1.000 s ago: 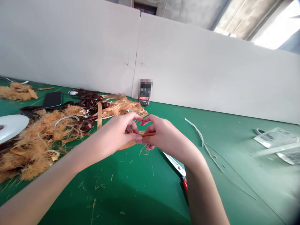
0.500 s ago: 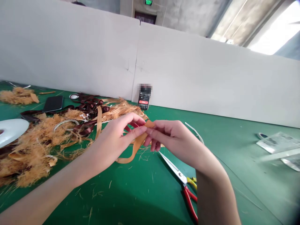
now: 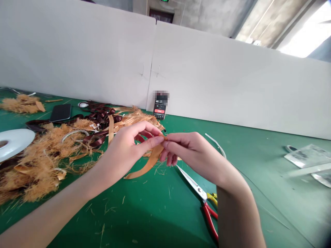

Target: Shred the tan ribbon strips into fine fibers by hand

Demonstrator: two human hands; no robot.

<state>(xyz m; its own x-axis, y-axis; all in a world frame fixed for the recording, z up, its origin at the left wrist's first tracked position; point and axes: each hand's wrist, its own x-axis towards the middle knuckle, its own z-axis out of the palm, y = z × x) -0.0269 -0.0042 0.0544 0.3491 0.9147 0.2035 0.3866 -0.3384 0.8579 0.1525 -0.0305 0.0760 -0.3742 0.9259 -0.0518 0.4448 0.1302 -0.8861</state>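
My left hand (image 3: pixel 129 150) and my right hand (image 3: pixel 187 153) meet at the fingertips, and both pinch the upper end of a tan raffia strip (image 3: pixel 150 164). The strip hangs down and curls to the left over the green table mat (image 3: pixel 144 210). A dark red ribbon (image 3: pixel 144 135) shows behind my left fingers, though I cannot tell if it is held. Below my right wrist lie red-handled scissors (image 3: pixel 195 185), not touching the hand.
A fluffy tan fibre heap (image 3: pixel 41 162) and dark ribbon lie to the left, with a white spool (image 3: pixel 12 141) and a black phone (image 3: pixel 60 112). A second phone (image 3: pixel 159 111) leans on the white partition (image 3: pixel 207 72). Plastic packets (image 3: pixel 307 156) lie at right.
My fingers have moved from a short brown piece to the longer tan strip, now hanging lower. My hands have spread slightly apart, and the view has shifted, showing the scissors' handles.
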